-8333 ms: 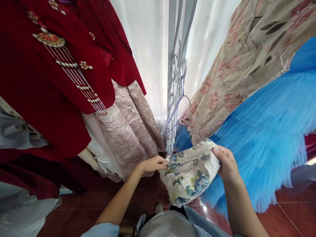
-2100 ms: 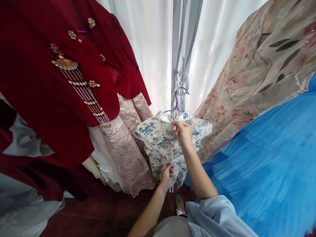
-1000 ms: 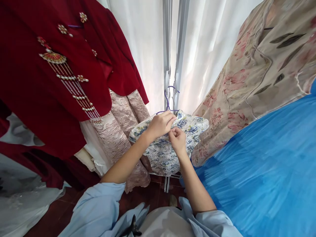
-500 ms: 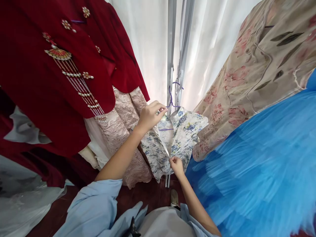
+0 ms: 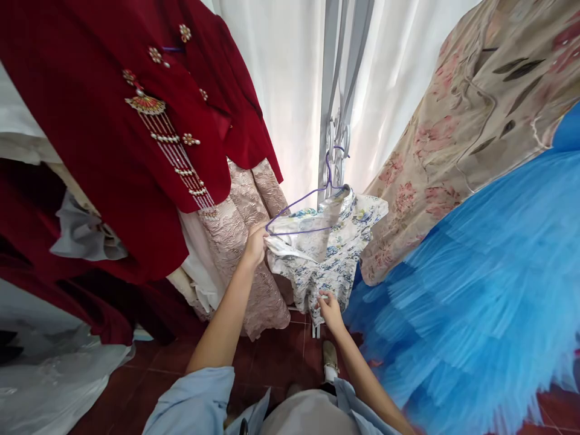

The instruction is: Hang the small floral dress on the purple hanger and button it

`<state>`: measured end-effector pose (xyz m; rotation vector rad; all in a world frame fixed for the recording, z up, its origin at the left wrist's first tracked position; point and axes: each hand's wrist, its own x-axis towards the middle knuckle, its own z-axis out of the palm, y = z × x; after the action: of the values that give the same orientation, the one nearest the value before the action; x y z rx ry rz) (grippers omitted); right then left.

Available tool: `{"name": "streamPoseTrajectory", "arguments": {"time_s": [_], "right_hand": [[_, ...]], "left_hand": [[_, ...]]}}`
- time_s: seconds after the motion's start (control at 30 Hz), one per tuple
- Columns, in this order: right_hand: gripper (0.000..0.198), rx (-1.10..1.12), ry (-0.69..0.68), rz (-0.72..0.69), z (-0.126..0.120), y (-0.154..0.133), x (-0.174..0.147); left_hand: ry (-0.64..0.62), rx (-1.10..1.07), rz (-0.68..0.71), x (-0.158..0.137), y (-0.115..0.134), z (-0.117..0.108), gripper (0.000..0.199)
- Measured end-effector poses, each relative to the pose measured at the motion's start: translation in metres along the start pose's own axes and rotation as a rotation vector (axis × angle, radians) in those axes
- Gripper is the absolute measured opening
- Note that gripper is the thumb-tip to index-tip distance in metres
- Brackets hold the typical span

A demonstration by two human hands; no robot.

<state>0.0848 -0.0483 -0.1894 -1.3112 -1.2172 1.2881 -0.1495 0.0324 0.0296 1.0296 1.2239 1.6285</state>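
A white blouse with blue and yellow flowers (image 5: pixel 347 241) hangs in front of me on a purple hanger (image 5: pixel 294 205). The hanger's left arm is bare, out of the blouse's left shoulder. At that end my left hand (image 5: pixel 256 244) is closed on the blouse's shoulder fabric, close against the hanger tip. Lower down, my right hand (image 5: pixel 330 309) is at the blouse's front near the hem, its thumb and fingers slightly apart. The blouse's neckline gapes open, showing its inside.
A grey metal stand (image 5: pixel 333 78) holds the hanger before a white curtain (image 5: pixel 281 78). On the left hang a dark red jacket (image 5: pixel 181 133) with beaded ornaments and a pink brocade skirt (image 5: pixel 254 266). A beige floral dress (image 5: pixel 426 151) and a blue layered tulle skirt (image 5: pixel 475 290) flank the right.
My left hand has moved left and down from the collar, drawing the shoulder off the hanger's left arm. My right hand's pinch on the front edge has loosened.
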Motion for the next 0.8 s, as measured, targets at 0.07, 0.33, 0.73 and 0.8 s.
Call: {"name": "streamPoseTrajectory", "arguments": {"time_s": [0.07,0.33,0.73,0.8], "right_hand": [[0.042,0.012,0.028,0.048,0.007,0.003,-0.013],[0.067,-0.159,0.162,-0.436,0.014,-0.051,-0.037],[0.02,0.394,-0.314,0.155,-0.046,-0.105,-0.065],[0.018,0.377,-0.365,0.14,-0.063,-0.124,-0.063]], "left_hand": [[-0.018,-0.179,-0.247,-0.008,-0.018,-0.003,0.022],[-0.315,-0.028,-0.286,-0.114,-0.098,0.045,0.028],[-0.903,0.068,-0.307,-0.145,-0.113,0.036,0.048],[-0.978,0.009,-0.488,-0.15,-0.123,0.024,0.059]]}}
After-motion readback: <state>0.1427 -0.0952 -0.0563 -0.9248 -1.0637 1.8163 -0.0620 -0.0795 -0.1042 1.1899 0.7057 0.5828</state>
